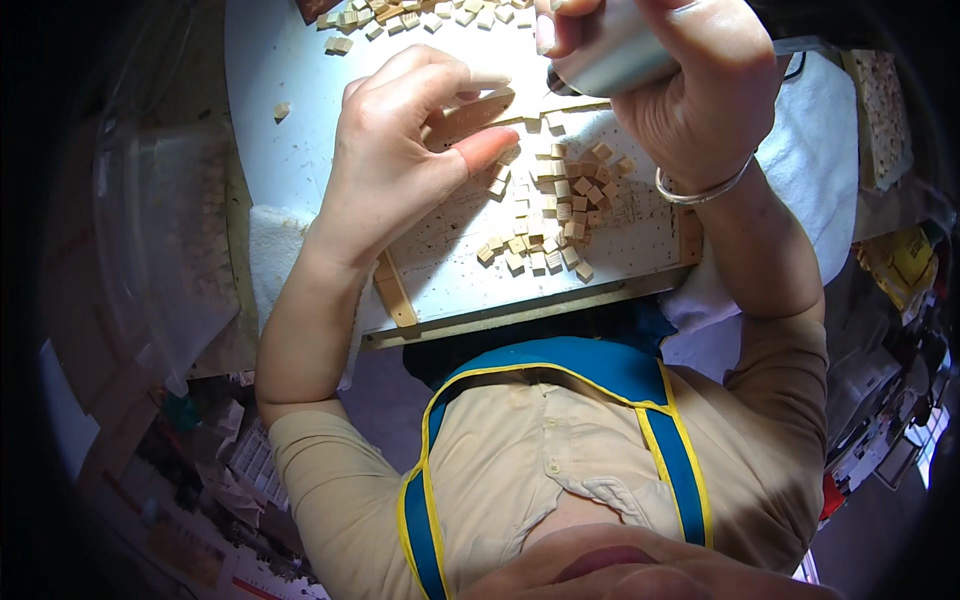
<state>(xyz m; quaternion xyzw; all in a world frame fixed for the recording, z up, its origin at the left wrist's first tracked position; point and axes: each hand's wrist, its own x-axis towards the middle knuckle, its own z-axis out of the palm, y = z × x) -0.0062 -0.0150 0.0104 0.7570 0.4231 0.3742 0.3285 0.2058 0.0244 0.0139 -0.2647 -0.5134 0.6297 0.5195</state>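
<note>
My right hand (705, 85) is wrapped round a silver cylindrical tool (622, 55) with a dark tip, whose exact kind I cannot make out. Its tip points down-left, above the far side of a white board (450, 270). Across from it, my left hand (410, 135) hovers over the board with thumb and forefinger apart. Nothing shows between those fingertips; the other fingers are partly hidden. Small wooden cubes (563, 205) lie on the board, some in rows and others loose. A few cubes (499, 178) sit just under my left thumb.
More wooden cubes (470, 14) are scattered at the far edge of the white tabletop (270, 60). Wooden strips (394, 290) edge the board. White cloths (815, 150) lie at both sides. A clear plastic container (170, 230) stands left, a yellow bag (898, 268) right.
</note>
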